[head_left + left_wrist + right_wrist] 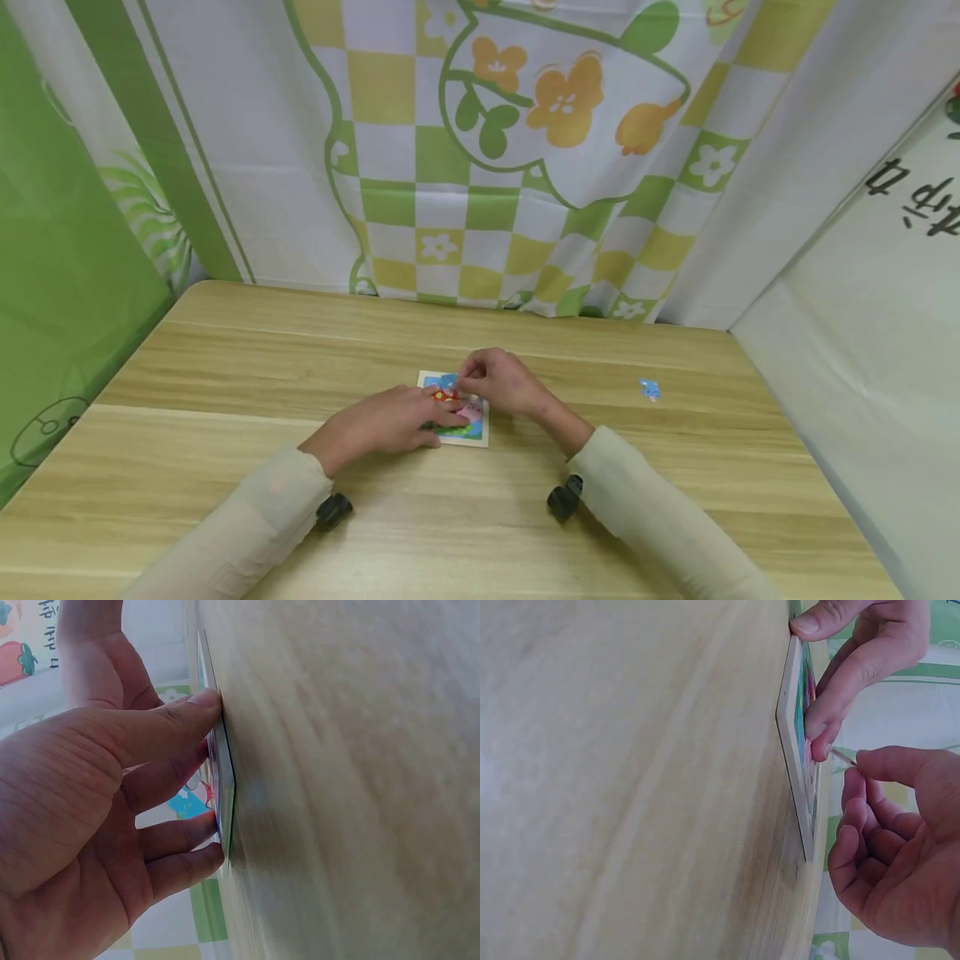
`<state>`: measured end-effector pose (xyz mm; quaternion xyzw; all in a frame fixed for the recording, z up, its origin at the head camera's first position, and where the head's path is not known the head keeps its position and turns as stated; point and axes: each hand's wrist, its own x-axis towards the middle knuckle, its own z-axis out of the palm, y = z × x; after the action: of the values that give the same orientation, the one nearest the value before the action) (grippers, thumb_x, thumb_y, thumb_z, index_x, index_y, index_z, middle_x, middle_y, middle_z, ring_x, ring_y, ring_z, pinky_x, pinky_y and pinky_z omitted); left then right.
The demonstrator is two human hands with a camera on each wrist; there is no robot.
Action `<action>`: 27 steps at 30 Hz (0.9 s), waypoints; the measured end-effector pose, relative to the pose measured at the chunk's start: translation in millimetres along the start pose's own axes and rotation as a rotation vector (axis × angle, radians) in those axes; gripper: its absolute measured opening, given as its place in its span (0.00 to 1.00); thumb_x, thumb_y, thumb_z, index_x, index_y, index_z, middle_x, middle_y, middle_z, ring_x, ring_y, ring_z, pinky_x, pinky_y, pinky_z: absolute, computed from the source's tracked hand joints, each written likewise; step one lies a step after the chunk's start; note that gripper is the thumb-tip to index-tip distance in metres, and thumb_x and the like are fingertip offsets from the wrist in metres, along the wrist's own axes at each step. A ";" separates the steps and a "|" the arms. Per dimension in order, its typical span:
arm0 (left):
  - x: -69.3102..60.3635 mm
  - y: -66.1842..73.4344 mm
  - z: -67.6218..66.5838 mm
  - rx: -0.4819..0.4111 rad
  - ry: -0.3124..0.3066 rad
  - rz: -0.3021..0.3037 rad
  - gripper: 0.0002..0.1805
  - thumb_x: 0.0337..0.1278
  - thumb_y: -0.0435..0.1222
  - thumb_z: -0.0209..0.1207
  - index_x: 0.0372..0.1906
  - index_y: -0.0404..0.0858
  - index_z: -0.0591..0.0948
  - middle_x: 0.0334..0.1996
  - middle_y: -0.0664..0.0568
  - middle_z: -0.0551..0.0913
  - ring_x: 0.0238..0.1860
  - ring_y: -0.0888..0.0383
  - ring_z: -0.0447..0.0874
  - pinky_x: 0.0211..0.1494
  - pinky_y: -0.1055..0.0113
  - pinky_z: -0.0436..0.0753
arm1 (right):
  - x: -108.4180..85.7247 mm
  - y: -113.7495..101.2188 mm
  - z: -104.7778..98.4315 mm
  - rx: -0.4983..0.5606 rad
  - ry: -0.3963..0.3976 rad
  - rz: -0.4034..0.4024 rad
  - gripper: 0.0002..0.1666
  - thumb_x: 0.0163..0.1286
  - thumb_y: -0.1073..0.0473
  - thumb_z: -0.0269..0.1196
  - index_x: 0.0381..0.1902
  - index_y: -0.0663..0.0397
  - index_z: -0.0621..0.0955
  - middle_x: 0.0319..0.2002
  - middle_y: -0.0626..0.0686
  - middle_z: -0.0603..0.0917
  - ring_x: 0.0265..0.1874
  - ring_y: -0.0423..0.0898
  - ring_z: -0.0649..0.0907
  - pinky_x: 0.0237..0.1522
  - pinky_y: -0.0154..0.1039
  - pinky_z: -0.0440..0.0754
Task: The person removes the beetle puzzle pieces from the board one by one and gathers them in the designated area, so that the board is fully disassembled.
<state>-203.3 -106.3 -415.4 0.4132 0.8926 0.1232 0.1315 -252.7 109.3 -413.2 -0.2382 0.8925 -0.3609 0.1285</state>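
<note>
A small jigsaw puzzle board [483, 440] with a pale wooden rim lies flat on the table. Its picture shows blue, green, red and pink, partly covered by the hands. My left hand [401, 419] rests over it, fingertips touching the picture and the thumb at the near edge, as the left wrist view shows. My right hand [504, 382] is at the board's far right corner. Between thumb and index finger it pinches a thin puzzle piece [843, 757], held tilted, one edge close to the left fingertips. The piece's face is mostly hidden.
Another puzzle piece [649, 389], light blue, lies on the wooden table [225, 367] to the right of the board. A patterned curtain [480, 208] hangs behind the table's far edge. White sheeting [862, 308] stands along the right side.
</note>
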 end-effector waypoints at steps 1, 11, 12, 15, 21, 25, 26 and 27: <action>0.3 -0.1 0.2 0.001 0.001 0.001 0.27 0.69 0.38 0.66 0.71 0.51 0.79 0.74 0.55 0.72 0.73 0.47 0.70 0.66 0.43 0.76 | 0.1 -0.6 -0.2 0.010 0.004 0.007 0.05 0.73 0.60 0.67 0.41 0.56 0.85 0.32 0.47 0.86 0.31 0.40 0.80 0.34 0.35 0.77; -0.3 0.7 0.3 -0.004 0.008 -0.014 0.26 0.69 0.39 0.66 0.70 0.52 0.80 0.73 0.55 0.74 0.69 0.45 0.75 0.65 0.44 0.77 | 1.2 4.4 -0.2 -0.010 0.000 -0.025 0.08 0.74 0.62 0.65 0.48 0.56 0.85 0.32 0.48 0.84 0.30 0.41 0.80 0.32 0.35 0.77; -0.3 0.9 0.4 -0.011 0.011 -0.016 0.26 0.69 0.39 0.66 0.70 0.52 0.80 0.72 0.54 0.75 0.68 0.45 0.76 0.65 0.45 0.77 | 1.5 5.4 0.1 -0.019 0.004 -0.036 0.06 0.75 0.62 0.65 0.46 0.56 0.85 0.32 0.48 0.84 0.30 0.41 0.80 0.32 0.35 0.77; -0.7 1.2 1.0 -0.033 0.013 -0.038 0.25 0.69 0.38 0.67 0.69 0.53 0.81 0.69 0.52 0.78 0.65 0.45 0.78 0.64 0.46 0.78 | 2.4 7.2 1.6 -0.043 0.015 -0.052 0.04 0.75 0.61 0.64 0.42 0.54 0.85 0.32 0.47 0.84 0.32 0.40 0.80 0.34 0.35 0.78; -1.3 3.3 0.0 -0.055 0.013 -0.060 0.25 0.68 0.38 0.67 0.69 0.54 0.82 0.67 0.51 0.80 0.63 0.45 0.80 0.63 0.47 0.79 | 1.9 3.2 2.0 -0.065 0.039 -0.026 0.03 0.75 0.60 0.66 0.40 0.52 0.86 0.34 0.46 0.86 0.35 0.41 0.82 0.39 0.37 0.80; -1.1 3.7 0.2 -0.069 0.020 -0.065 0.25 0.68 0.38 0.67 0.68 0.53 0.82 0.68 0.51 0.79 0.64 0.45 0.79 0.64 0.47 0.78 | 1.6 2.1 1.0 -0.075 0.048 -0.012 0.04 0.75 0.59 0.66 0.40 0.52 0.87 0.34 0.46 0.86 0.34 0.41 0.82 0.38 0.36 0.80; -0.9 3.6 0.3 -0.072 0.021 -0.066 0.25 0.68 0.38 0.67 0.68 0.53 0.82 0.69 0.51 0.79 0.63 0.45 0.80 0.64 0.48 0.78 | 1.5 2.0 0.7 -0.077 0.050 -0.010 0.04 0.75 0.59 0.66 0.39 0.52 0.87 0.33 0.46 0.86 0.34 0.41 0.82 0.37 0.36 0.80; -0.6 3.6 0.4 -0.076 0.021 -0.068 0.25 0.68 0.38 0.67 0.68 0.52 0.82 0.69 0.52 0.78 0.63 0.46 0.80 0.64 0.48 0.79 | 1.4 1.9 0.5 -0.079 0.052 -0.007 0.05 0.75 0.59 0.66 0.39 0.52 0.87 0.33 0.46 0.86 0.33 0.40 0.81 0.36 0.36 0.79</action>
<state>-200.2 -104.4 -414.5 0.3761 0.9021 0.1568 0.1420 -254.3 109.4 -415.0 -0.2367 0.9082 -0.3320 0.0943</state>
